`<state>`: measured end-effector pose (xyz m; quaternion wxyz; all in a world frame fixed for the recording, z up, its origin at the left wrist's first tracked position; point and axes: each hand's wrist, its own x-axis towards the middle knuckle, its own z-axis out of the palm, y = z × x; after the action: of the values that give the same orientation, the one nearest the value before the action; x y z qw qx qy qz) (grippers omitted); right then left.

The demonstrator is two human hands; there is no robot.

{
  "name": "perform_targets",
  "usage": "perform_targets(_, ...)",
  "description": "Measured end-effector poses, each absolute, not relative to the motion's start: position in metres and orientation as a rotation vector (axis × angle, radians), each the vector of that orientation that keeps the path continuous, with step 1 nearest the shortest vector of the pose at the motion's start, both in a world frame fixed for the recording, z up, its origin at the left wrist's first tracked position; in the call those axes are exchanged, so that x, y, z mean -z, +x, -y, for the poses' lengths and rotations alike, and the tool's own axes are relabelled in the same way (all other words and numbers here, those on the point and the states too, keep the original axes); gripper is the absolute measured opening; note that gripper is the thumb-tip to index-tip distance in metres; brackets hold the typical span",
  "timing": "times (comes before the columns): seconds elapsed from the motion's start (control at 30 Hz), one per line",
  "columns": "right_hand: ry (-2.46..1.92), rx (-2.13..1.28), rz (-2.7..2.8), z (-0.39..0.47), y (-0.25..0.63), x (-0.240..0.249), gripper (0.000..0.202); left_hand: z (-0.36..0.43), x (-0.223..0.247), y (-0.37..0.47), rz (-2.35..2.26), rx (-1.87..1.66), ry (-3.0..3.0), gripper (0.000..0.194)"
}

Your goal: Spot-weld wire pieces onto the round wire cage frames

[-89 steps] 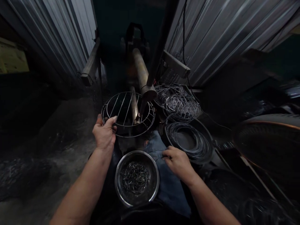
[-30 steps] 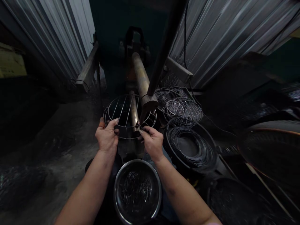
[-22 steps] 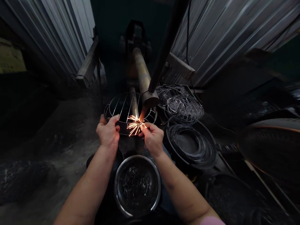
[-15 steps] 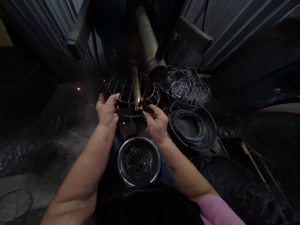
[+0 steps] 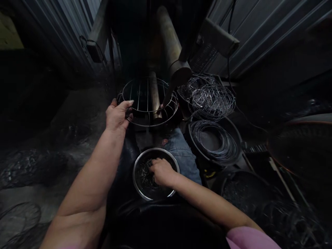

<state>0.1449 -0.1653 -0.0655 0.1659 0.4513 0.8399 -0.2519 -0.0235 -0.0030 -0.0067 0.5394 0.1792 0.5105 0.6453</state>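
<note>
A round wire rack (image 5: 138, 98) with parallel bars hangs around a lower metal rod (image 5: 155, 93). My left hand (image 5: 118, 114) grips its left edge, thumb on top and fingers around the rim. An upper electrode arm (image 5: 164, 100) comes down to the rack's front edge near the rod's end. Closer to my body, a steel bowl (image 5: 137, 186) holds small bent wire pieces (image 5: 146, 176). My right hand (image 5: 163, 172) is inside the bowl, fingers curled down among the pieces; the fingertips are hidden, so what they hold cannot be made out.
At the right stand a stack of finished wire racks (image 5: 214, 100) and a black tub (image 5: 237, 138) with wire rings (image 5: 218, 141). A thick metal cylinder (image 5: 171, 41) juts out above the rack. Another dark tub (image 5: 249, 186) is at the lower right.
My right hand has left the rack's front edge and moved down into the bowl. The sparks around the rack are gone. My left hand still grips the rack.
</note>
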Motion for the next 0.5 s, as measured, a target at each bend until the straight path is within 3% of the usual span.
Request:
perform_targets(0.2, 1.695, 0.831, -2.214, 0.160, 0.125, 0.072, 0.029, 0.003, 0.000, -0.022, -1.227, -1.538, 0.348, 0.056)
perform_targets(0.5, 1.635, 0.882, -2.147, 0.170, 0.100, 0.087, 0.027, 0.002, 0.001, -0.022, -1.189, -1.575, 0.360, 0.041)
